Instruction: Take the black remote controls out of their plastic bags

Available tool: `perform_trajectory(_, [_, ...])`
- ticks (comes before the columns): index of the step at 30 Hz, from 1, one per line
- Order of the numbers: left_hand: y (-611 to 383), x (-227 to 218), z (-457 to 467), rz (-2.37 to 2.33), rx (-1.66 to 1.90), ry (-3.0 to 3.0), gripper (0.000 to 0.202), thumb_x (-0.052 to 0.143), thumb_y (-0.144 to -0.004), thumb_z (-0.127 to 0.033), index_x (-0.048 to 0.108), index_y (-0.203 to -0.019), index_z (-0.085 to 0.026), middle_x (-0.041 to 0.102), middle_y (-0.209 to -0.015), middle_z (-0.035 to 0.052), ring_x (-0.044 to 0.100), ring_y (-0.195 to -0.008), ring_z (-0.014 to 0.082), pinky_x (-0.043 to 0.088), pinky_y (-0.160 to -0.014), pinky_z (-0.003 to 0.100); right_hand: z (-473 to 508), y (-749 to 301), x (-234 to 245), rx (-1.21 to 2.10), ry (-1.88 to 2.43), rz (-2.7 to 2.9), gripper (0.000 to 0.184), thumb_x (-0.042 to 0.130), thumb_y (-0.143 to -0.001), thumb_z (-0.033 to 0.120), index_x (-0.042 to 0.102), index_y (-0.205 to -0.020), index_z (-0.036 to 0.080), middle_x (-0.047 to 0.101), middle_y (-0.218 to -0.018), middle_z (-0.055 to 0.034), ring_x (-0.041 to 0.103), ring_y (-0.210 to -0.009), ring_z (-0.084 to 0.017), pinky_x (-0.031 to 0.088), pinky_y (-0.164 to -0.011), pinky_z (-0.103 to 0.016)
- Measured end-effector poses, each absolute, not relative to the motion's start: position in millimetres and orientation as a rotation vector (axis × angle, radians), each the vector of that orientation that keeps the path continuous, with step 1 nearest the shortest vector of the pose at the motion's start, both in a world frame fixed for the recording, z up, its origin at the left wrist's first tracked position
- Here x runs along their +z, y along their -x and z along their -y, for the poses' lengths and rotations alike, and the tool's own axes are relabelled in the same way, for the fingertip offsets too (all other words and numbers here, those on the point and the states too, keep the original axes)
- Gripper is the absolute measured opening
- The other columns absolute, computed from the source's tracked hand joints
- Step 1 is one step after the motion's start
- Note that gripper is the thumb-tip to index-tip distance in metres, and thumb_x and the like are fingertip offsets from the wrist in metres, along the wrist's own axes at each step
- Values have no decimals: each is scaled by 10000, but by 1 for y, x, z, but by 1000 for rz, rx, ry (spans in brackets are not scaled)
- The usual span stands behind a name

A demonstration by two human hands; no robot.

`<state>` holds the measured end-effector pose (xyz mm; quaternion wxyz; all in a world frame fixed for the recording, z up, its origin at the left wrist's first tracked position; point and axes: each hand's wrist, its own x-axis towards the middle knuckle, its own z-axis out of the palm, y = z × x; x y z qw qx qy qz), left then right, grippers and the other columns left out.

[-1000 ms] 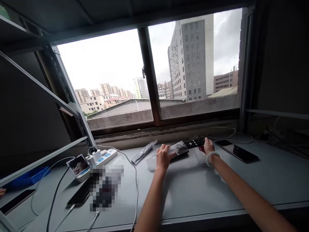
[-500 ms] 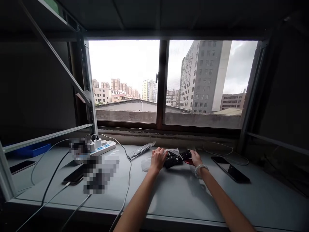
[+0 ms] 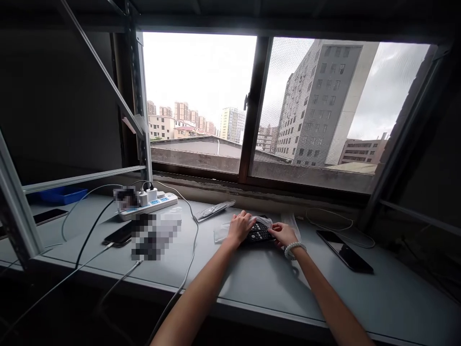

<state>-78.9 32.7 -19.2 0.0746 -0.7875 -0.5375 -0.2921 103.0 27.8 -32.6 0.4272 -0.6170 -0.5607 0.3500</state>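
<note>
Black remote controls (image 3: pixel 260 232) with pale buttons lie together on the desk between my hands. A clear plastic bag (image 3: pixel 265 220) lies across their far side, and another part of it or a second wrapper shows left of my left hand. My left hand (image 3: pixel 240 228) is curled over the left end of the remotes and the plastic. My right hand (image 3: pixel 285 233), with a beaded bracelet at its wrist, pinches at the right end, where the bag's edge meets its fingertips. The remotes' left ends are hidden under my left hand.
Farther back lies a flat plastic-wrapped item (image 3: pixel 216 210). A dark phone (image 3: pixel 344 251) is on the right, and another phone (image 3: pixel 124 231) with cables is on the left, near a white power strip (image 3: pixel 158 205). A cable (image 3: pixel 194 250) crosses the desk beside my left forearm.
The remote my right hand held out at an angle now lies alongside the other. My right hand has shifted left to the plastic's edge. The view has tilted and turned slightly.
</note>
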Motion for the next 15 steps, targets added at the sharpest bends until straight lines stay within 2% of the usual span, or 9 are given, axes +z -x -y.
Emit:
perform_trajectory(4, [67,-26,-30,1486,-859,2433,265,427,-911,-394,601,-995,-212,587,-972,54,558,-902,189,407,-853,332,-27,-105,-37,705,1633,1595,199,641,-633,350,572,-735,194,621,-668,-30,541,-391,-160,400,-351,-267])
perform_trajectory(6, [62,-31,-29,1406,-843,2476,266,460,-895,-398,599,-1018,-207,589,-982,58,548,-933,201,406,-860,335,-28,-109,-37,612,1671,1629,226,655,-614,376,580,-741,205,623,-671,-39,581,-478,-195,427,-414,-290])
perform_trajectory(9, [59,-34,-28,1360,-833,2499,260,487,-884,-391,599,-1022,-203,591,-999,59,539,-955,208,401,-872,341,-30,-114,-33,456,1677,1623,425,711,-550,414,604,-900,199,635,-794,-69,618,-713,-248,471,-585,-331])
perform_trajectory(12, [61,-34,-29,1387,-837,2488,237,517,-870,-362,596,-1025,-201,587,-1007,59,535,-958,210,397,-881,349,-28,-114,-27,262,1639,1669,729,718,-535,464,515,-1184,201,604,-1003,-87,598,-833,-245,472,-691,-351])
perform_trajectory(13, [62,-33,-30,1396,-840,2487,234,530,-863,-353,594,-1030,-202,585,-1011,59,533,-962,211,396,-883,350,-27,-112,-25,206,1596,1710,766,713,-544,459,484,-1233,217,580,-1075,-90,591,-866,-241,470,-717,-355])
perform_trajectory(15, [62,-32,-30,1403,-844,2494,233,547,-851,-344,590,-1036,-208,579,-1020,59,527,-976,215,393,-889,351,-23,-109,-21,119,1461,1816,724,698,-581,411,479,-1252,250,532,-1182,-82,558,-975,-245,454,-800,-367])
